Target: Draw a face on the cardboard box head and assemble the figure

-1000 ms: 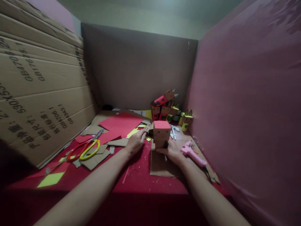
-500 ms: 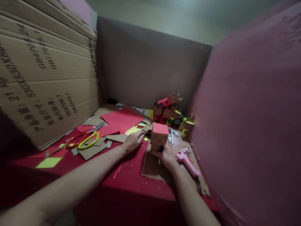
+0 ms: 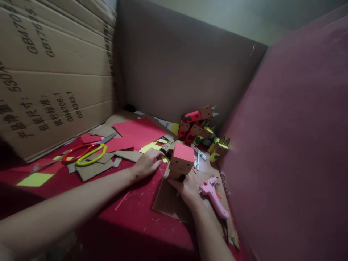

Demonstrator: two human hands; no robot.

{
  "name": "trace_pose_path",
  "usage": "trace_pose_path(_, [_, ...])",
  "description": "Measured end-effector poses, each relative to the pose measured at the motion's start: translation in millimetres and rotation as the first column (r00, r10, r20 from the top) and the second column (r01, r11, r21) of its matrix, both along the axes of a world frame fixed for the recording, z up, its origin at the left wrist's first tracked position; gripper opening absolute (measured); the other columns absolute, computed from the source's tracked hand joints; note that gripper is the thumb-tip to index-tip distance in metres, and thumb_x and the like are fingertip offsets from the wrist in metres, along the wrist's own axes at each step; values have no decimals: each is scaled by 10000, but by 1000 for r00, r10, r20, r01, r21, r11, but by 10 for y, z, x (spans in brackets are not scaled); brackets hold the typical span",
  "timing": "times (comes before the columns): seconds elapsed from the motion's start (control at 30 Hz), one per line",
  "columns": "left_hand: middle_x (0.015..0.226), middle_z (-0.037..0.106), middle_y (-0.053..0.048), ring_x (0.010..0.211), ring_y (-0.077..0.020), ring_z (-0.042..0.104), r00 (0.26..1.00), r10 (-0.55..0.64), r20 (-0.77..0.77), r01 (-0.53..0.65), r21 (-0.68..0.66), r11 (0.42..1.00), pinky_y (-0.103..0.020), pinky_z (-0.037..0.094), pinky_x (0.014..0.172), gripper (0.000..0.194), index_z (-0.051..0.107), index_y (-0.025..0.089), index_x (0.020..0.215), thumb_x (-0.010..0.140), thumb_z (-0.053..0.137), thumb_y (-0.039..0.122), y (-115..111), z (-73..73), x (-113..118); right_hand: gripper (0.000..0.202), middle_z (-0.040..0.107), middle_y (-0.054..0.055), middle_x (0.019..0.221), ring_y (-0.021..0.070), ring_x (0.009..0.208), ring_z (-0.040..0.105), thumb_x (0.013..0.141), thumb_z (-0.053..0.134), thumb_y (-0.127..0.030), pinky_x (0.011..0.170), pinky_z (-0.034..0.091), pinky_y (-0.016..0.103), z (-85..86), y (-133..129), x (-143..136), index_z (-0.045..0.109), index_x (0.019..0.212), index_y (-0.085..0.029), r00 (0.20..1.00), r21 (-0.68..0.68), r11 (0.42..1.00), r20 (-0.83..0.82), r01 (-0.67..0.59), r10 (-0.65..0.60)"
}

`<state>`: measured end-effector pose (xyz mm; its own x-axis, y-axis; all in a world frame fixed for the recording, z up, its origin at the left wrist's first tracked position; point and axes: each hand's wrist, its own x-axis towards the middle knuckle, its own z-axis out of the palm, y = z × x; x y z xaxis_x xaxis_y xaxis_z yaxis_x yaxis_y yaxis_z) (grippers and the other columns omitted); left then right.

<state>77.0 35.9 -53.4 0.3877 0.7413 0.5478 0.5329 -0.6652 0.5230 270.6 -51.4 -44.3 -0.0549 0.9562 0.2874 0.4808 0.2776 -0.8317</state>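
Note:
My right hand (image 3: 187, 188) is wrapped around the lower part of a small cardboard figure. The figure has a box-shaped cardboard head (image 3: 181, 159) with a red top and small dark face marks; my fingers hide most of its body. A small dark piece (image 3: 181, 178) shows beside my thumb. It stands over a flat cardboard sheet (image 3: 165, 203). My left hand (image 3: 148, 162) rests low over the red cloth to the left, thumb and fingers apart, its fingertips beside a small black item (image 3: 163, 150) among paper scraps.
Large scissors (image 3: 91, 154) with red and yellow handles lie left on cardboard scraps. Red paper (image 3: 140, 132) is spread behind. A pink glue gun (image 3: 216, 199) and several markers (image 3: 198, 159) lie right. Finished red figures (image 3: 193, 127) and a yellow figure (image 3: 219, 149) stand behind. Cardboard (image 3: 62, 72) walls the left side.
The view has shifted right and tilted a little. My left hand has drawn slightly back from the small black item. My right hand keeps its hold on the cardboard figure.

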Motion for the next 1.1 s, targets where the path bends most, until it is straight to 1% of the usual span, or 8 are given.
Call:
trace_pose_path(0.17, [847,678,-62,854,-230,604,998,-32,56,34,-21,999,-360,501,831,193,669,196,865,753,528,127,-23,14,26,420,669,80,1051,304,1009,618,616,771,-236,887,510,419,10,-40,2,647,1016,-215,997,-8,997,-33,72,-72])
trace_pose_path(0.37, [818,687,-36,780,-186,624,991,-59,123,62,-17,998,-306,518,753,227,680,206,859,751,505,111,-47,60,55,404,700,62,1016,290,965,645,611,759,-219,854,534,411,33,-59,-19,662,1002,-206,994,-18,997,-83,72,-73])
trace_pose_path(0.57, [852,712,-45,829,-196,653,979,-100,180,104,-11,995,-306,525,759,208,684,205,851,832,478,185,-46,132,23,452,697,52,1079,294,1030,631,587,779,-207,898,521,410,69,-65,-51,678,1027,-224,991,1,995,-88,96,-96])
trace_pose_path(0.67, [847,709,-46,823,-199,655,978,-113,178,116,-7,993,-311,525,759,215,684,205,842,849,469,189,-40,140,26,472,692,55,1084,303,1054,621,581,780,-219,917,509,424,64,-69,-45,669,1040,-220,991,7,993,-71,115,-115])
trace_pose_path(0.77, [815,696,-51,821,-218,640,986,-89,141,89,1,996,-337,522,767,209,683,207,811,785,498,113,-17,118,49,421,699,58,1052,310,1028,636,601,765,-246,892,518,427,46,-78,-28,671,1010,-217,993,3,994,-56,109,-109])
trace_pose_path(0.9, [830,704,-54,864,-228,637,997,-71,29,71,-6,997,-349,524,808,276,690,206,801,711,521,6,-29,84,82,388,713,72,1028,327,989,655,613,751,-275,853,529,437,19,-87,-22,679,990,-219,994,-13,995,-41,99,-99])
trace_pose_path(1.0, [903,711,-56,892,-207,651,996,-53,-69,51,-27,998,-323,532,828,307,697,197,874,735,534,-23,-101,74,110,381,730,83,983,350,971,658,601,728,-284,834,530,459,-2,-86,-27,685,975,-221,993,-25,994,-30,111,-111])
trace_pose_path(1.1, [1024,703,-62,1012,-195,641,987,-22,-161,14,-54,998,-300,519,916,253,694,193,974,802,599,34,-113,116,87,285,735,84,884,354,891,669,609,709,-321,785,537,463,-16,-90,-19,693,873,-216,993,-52,991,1,121,-121])
